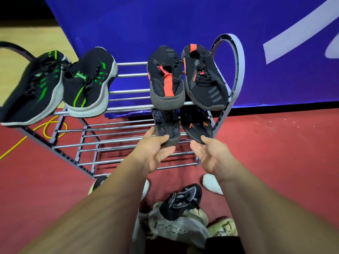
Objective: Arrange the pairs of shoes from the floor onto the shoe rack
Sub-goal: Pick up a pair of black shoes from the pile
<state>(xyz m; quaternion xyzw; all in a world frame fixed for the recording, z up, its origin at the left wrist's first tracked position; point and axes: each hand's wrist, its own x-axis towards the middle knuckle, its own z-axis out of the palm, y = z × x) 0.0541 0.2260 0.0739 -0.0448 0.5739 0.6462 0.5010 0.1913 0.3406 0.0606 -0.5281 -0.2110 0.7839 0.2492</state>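
Left hand: thumb on top, fingers beneath, pinching the heel of a black mesh shoe with grey print. Right hand: same grip on the heel of a black shoe with orange chevron marks.

Both shoes lie side by side, heels toward the person, at the right end of the middle tier of the grey metal shoe rack with chrome rods.

Top tier, directly above: black-and-orange knit sneakers. Top tier, left end: black sneakers with green stripes and grey soles.

Red floor, near the rack: black-and-grey knit sneaker lying on cream shoes.
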